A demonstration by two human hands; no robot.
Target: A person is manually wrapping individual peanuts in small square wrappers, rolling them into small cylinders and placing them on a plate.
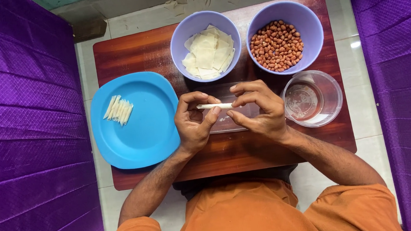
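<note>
Head view: a thin, pale dough sheet rolled into a slim tube (213, 106) lies level between the left hand (194, 123) and the right hand (256, 109), fingertips of both pinched on its ends, above a clear rectangular plastic tray (242, 116). A round blue plastic plate (141, 136) holds about seven finished pale rolls (118, 109). Two lilac bowls: one (179, 36) holds square dough sheets, the other (312, 27) red-brown peanuts. One clear round tub (334, 96) holds a little liquid.

Blue plate (141, 132), lavender bowls (180, 35), reddish-brown peanuts (276, 44), cream wrapper squares (208, 53), red-brown wood-grain desk (138, 51), quilted purple cloth (26, 137), orange clothing (246, 210).
</note>
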